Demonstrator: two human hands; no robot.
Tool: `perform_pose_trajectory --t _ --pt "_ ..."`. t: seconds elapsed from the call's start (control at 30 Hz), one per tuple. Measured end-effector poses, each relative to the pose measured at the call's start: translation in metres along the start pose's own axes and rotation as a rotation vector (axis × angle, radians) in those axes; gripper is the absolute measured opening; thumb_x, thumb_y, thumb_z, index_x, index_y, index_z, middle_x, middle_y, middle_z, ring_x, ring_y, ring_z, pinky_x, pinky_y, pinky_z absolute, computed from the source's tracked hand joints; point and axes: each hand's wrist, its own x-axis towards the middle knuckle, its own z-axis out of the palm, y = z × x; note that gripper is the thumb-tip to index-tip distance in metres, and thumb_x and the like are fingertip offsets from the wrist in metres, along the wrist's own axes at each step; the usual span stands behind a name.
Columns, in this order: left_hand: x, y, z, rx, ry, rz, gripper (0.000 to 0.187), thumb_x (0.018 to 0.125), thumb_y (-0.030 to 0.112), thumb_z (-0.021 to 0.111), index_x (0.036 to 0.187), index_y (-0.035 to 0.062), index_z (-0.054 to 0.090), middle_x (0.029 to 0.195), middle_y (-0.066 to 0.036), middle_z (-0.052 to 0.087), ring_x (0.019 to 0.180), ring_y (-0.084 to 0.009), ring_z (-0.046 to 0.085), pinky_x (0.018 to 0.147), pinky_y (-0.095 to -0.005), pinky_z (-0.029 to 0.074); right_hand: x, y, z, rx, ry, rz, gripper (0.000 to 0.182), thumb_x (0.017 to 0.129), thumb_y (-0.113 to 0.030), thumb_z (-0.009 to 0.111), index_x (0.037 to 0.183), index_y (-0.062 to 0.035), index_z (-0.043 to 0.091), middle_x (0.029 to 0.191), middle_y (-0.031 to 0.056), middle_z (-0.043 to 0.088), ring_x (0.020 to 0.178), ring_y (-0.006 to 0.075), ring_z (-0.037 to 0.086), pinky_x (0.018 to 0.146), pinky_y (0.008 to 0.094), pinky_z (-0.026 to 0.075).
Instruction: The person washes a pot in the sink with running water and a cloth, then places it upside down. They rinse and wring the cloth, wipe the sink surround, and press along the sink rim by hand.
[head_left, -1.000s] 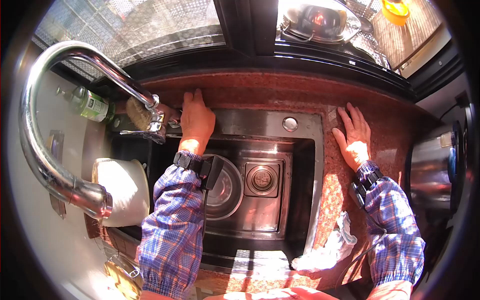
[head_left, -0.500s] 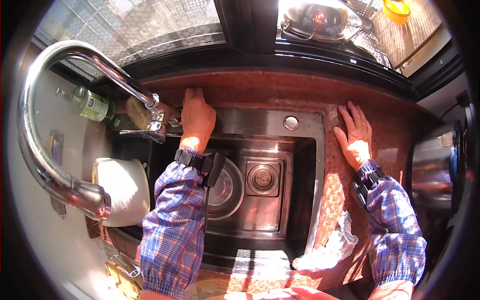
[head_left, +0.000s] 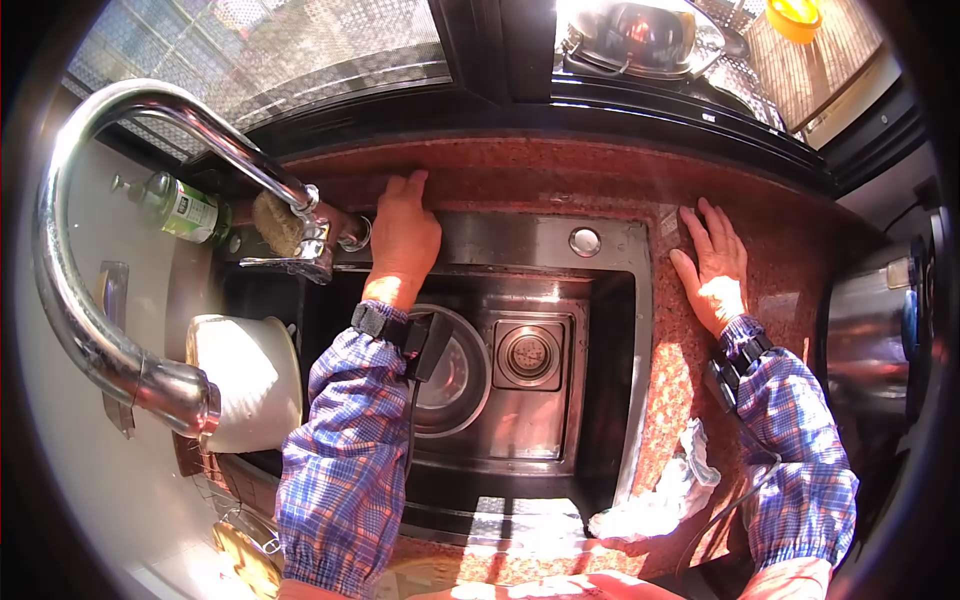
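My left hand [head_left: 404, 238] rests on the back rim of the metal sink [head_left: 490, 238], just right of the faucet base. Its fingers are bent and pressed together on the red stone ledge, and anything under them is hidden. Flat on the red stone counter [head_left: 668, 345], right of the sink, lies my right hand [head_left: 712, 265] with its fingers stretched out. A round metal bowl [head_left: 455, 385] sits in the basin, partly covered by my left forearm. Beside it the drain [head_left: 528, 356] is visible. Between basin and right sleeve lies a crumpled white cloth [head_left: 665, 495].
The curved chrome faucet [head_left: 70, 270] arches over the left side. A white pot [head_left: 245, 385] stands below it. A green-labelled bottle [head_left: 190, 212] and a brown scrubber [head_left: 275, 225] are behind the faucet. A metal appliance [head_left: 870, 335] stands far right; a black window frame [head_left: 500, 110] borders the back.
My left hand has shifted slightly right along the back rim, uncovering more of the fitting beside the faucet. My right hand stays nearly in place.
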Motion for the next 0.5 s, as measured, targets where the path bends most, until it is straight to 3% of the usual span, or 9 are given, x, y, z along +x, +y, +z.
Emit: perform_pose_trajectory --t 0.03,0.17,0.23,0.37,0.43,0.5 --pt "-0.001 0.003 -0.002 -0.016 -0.068 0.039 0.045 0.085 0.002 0.053 0.130 -0.0024 0.055 0.122 -0.025 0.054 0.116 -0.0439 0.055 0.094 -0.0497 0.050 0.000 -0.001 0.000 0.001 0.001 -0.001 0.058 0.093 -0.036 0.061 0.147 -0.0191 0.046 0.158 0.0114 0.036 0.146 0.0344 0.032 0.118 0.0490 0.024" --pt "0.004 -0.007 0.003 -0.064 -0.020 -0.008 0.046 0.085 0.003 0.054 0.131 -0.0020 0.055 0.123 -0.025 0.054 0.117 -0.0438 0.055 0.095 -0.0504 0.049 0.001 0.001 0.000 0.001 0.002 0.000 0.058 0.093 -0.036 0.061 0.147 -0.0190 0.047 0.157 0.0115 0.036 0.145 0.0341 0.032 0.118 0.0491 0.025" --pt "0.003 -0.008 0.004 -0.050 0.056 -0.163 0.046 0.085 0.004 0.054 0.130 -0.0016 0.056 0.124 -0.023 0.054 0.117 -0.0435 0.055 0.097 -0.0504 0.048 0.001 0.000 0.001 0.001 0.000 0.010 0.058 0.093 -0.036 0.061 0.147 -0.0190 0.047 0.157 0.0116 0.036 0.145 0.0341 0.033 0.118 0.0492 0.025" --pt "0.002 -0.001 0.011 0.058 0.091 -0.107 0.047 0.085 0.005 0.054 0.132 -0.0016 0.055 0.126 -0.023 0.054 0.118 -0.0438 0.055 0.097 -0.0498 0.048 -0.001 0.000 -0.002 0.003 -0.004 0.014 0.058 0.093 -0.036 0.061 0.147 -0.0190 0.047 0.157 0.0117 0.036 0.145 0.0346 0.032 0.118 0.0491 0.025" --pt "-0.001 0.001 0.002 0.028 -0.026 -0.018 0.048 0.085 0.005 0.054 0.132 -0.0033 0.054 0.126 -0.024 0.054 0.118 -0.0438 0.055 0.097 -0.0494 0.049 0.000 -0.001 0.000 0.010 0.005 0.010 0.058 0.093 -0.036 0.061 0.147 -0.0190 0.047 0.157 0.0117 0.036 0.145 0.0347 0.032 0.118 0.0491 0.025" --pt "0.001 -0.012 0.000 0.004 -0.011 0.001 0.048 0.085 0.005 0.055 0.132 -0.0038 0.054 0.126 -0.024 0.054 0.118 -0.0436 0.055 0.097 -0.0493 0.049 0.001 0.000 -0.001 0.009 -0.001 0.010 0.058 0.093 -0.036 0.061 0.146 -0.0190 0.047 0.157 0.0116 0.036 0.145 0.0347 0.032 0.118 0.0490 0.025"
